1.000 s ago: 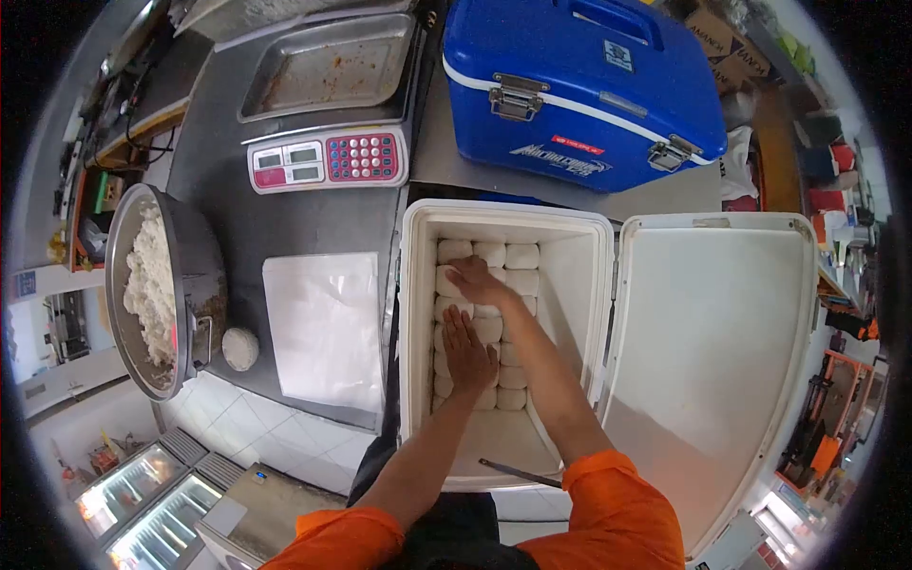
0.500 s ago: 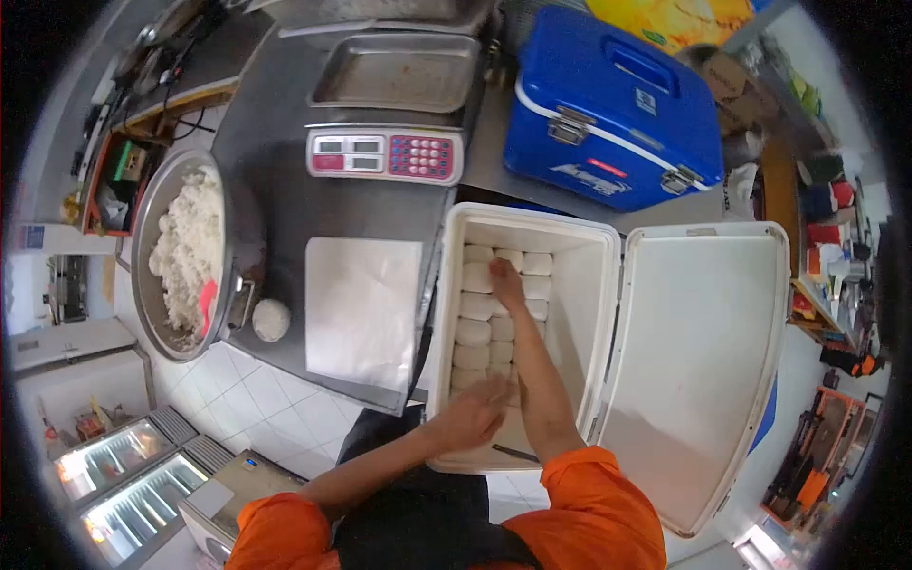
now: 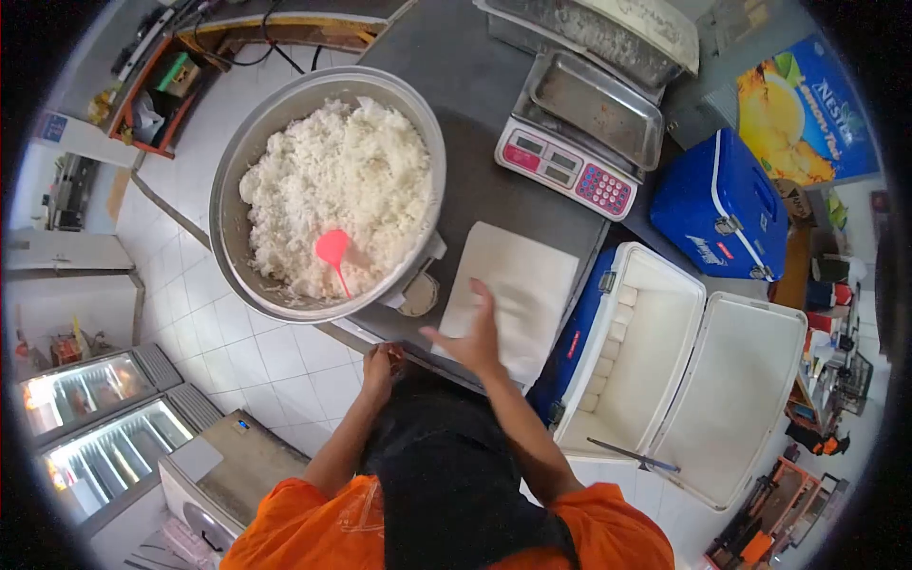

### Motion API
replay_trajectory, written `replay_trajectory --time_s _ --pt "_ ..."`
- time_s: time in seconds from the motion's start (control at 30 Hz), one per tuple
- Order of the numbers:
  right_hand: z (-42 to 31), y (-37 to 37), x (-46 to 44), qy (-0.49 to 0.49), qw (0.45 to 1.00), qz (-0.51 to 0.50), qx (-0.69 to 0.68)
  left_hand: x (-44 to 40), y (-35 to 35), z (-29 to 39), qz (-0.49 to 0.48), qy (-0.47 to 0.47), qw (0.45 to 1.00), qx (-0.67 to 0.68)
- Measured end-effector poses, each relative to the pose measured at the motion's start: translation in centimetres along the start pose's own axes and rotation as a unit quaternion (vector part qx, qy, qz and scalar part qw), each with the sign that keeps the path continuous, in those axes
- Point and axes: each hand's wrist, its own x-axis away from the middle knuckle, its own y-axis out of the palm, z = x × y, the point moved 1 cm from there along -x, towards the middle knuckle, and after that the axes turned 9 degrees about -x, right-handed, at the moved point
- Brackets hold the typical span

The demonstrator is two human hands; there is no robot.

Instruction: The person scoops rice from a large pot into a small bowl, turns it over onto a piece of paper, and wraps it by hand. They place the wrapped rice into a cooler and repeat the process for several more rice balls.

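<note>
My right hand (image 3: 475, 337) is over the stack of white paper sheets (image 3: 522, 275), thumb and fingers spread, holding nothing. My left hand (image 3: 380, 369) is by the table's front edge with its fingers curled; whatever may be in them is hidden. Left of the paper, a big metal pot (image 3: 220, 190) is full of cooked white rice (image 3: 323, 180). A pink rice paddle (image 3: 332, 247) stands in the rice. Between pot and paper sits a small round cup (image 3: 418, 294) with whitish contents.
A digital scale (image 3: 560, 171) with a metal tray (image 3: 603, 104) stands behind the paper. To the right, an open cooler box (image 3: 655, 313) has white wrapped packets (image 3: 608, 347) along one inner side; its lid (image 3: 736, 389) hangs open. A blue cooler (image 3: 712, 209) is behind.
Both hands have left the cooler box and moved left to the table. My view has swung left, so the rice pot now sits nearer the middle.
</note>
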Motion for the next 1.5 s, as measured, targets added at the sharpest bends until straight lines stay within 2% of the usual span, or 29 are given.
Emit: replay_trajectory --time_s 0.1,0.17,0.3,0.37,0.4,0.47,0.5,0.53,0.6,0.63,0.67,0.7,0.73,0.77,0.8,0.87,0.9,0.97,1.0,1.07,1.13,1.2,1.23,1.3,1.33,1.4,1.43,1.47,1.5 --pt "0.7 6.7 -1.0 -0.005 0.998 -0.03 0.05 -2.2 -1.4 0.8 -0.019 -0.024 0.994 0.101" --pt "1.6 8.9 -1.2 0.063 0.993 -0.041 0.093 -4.7 -2.3 0.4 -0.093 0.013 0.99 0.108" --pt "2.3 7.4 0.8 0.027 0.998 -0.009 0.047 -3.6 0.0 5.1 -0.134 0.051 0.988 0.064" --pt "0.5 5.0 2.2 0.031 0.996 0.015 -0.083 -0.5 2.4 8.9 -0.356 -0.11 0.909 0.185" --pt "-0.4 3.5 2.8 0.03 0.996 0.027 -0.076 -0.9 3.6 8.6 -0.367 -0.112 0.906 0.178" --pt "-1.5 0.3 4.0 0.024 0.998 0.003 -0.06 -2.2 6.7 7.3 -0.485 -0.152 0.854 0.111" --pt "-1.5 -1.4 5.0 -0.007 0.999 0.033 0.031 -2.0 8.3 6.6 -0.463 -0.072 0.883 0.042" --pt "-1.7 -3.0 6.1 -0.008 0.998 0.047 0.037 -1.1 9.8 7.0 -0.473 -0.07 0.877 0.033" --pt "-1.8 -5.9 8.6 0.047 0.985 0.163 0.036 0.6 12.4 7.6 -0.422 -0.041 0.905 -0.025" --pt "-1.4 -7.0 10.3 0.046 0.983 0.172 0.038 -0.1 14.1 6.4 -0.354 0.052 0.93 -0.082" --pt "-0.9 -7.9 12.0 0.08 0.971 0.224 0.005 -0.9 15.8 5.3 -0.358 0.056 0.928 -0.087" --pt "-0.6 -8.5 13.5 0.114 0.954 0.275 -0.029 -1.5 17.2 4.6 -0.263 0.354 0.872 -0.21" --pt "-0.6 -8.8 14.7 0.112 0.953 0.28 -0.03 -1.0 18.5 4.5 -0.136 0.614 0.715 -0.305" --pt "-0.6 -9.1 16.0 0.121 0.95 0.288 -0.025 -0.8 19.6 3.9 -0.092 0.644 0.651 -0.392" --pt "-0.9 -9.3 17.1 0.133 0.946 0.296 -0.02 -1.1 20.1 3.6 -0.096 0.646 0.647 -0.393" --pt "-1.2 -9.1 18.9 0.147 0.942 0.301 -0.013 -1.7 21.0 2.9 -0.089 0.731 0.464 -0.492" --pt "-1.5 -9.2 19.6 0.153 0.941 0.301 -0.011 -1.3 21.1 3.0 -0.093 0.731 0.463 -0.493" --pt "-2.1 -9.2 20.5 0.164 0.935 0.313 -0.012 0.6 19.9 4.2 -0.074 0.73 0.521 -0.436" --pt "-2.0 -9.3 21.1 0.169 0.935 0.312 -0.016 2.1 18.4 4.8 -0.076 0.727 0.52 -0.442" --pt "-1.7 -9.3 21.3 0.162 0.936 0.31 -0.034 4.6 14.3 6.1 -0.046 0.644 0.649 -0.402" --pt "-1.7 -9.5 19.5 0.134 0.933 0.331 -0.04 4.7 9.5 5.5 -0.032 0.567 0.745 -0.349" --pt "-1.2 -9.5 16.9 0.134 0.95 0.279 -0.033 2.0 3.7 2.8 -0.075 0.411 0.865 -0.278" --pt "-2.8 -9.2 14.3 0.1 0.958 0.268 -0.028 2.1 1.2 2.9 -0.057 0.412 0.868 -0.271" --pt "-6.6 -7.8 9.2 0.042 0.978 0.202 -0.027 2.9 -3.5 2.9 -0.035 0.276 0.915 -0.291" --pt "-8.6 -6.6 6.7 0.007 0.986 0.162 -0.032 3.2 -5.4 2.4 -0.012 0.274 0.921 -0.275" --pt "-14.1 -3.3 1.7 -0.057 0.995 0.076 -0.029 3.5 -8.7 2.1 0.008 0.389 0.857 -0.339" --pt "-15.9 -1.2 -0.7 -0.094 0.995 0.008 -0.009 3.9 -9.4 3.5 -0.035 0.128 0.989 -0.062" --pt "-16.8 1.5 -3.0 -0.103 0.993 -0.052 0.021 3.8 -10.7 3.5 -0.026 0.128 0.99 -0.048" --pt "-17.4 4.4 -5.2 -0.111 0.986 -0.109 0.052 3.7 -12.0 3.6 0.004 0.272 0.951 -0.143"
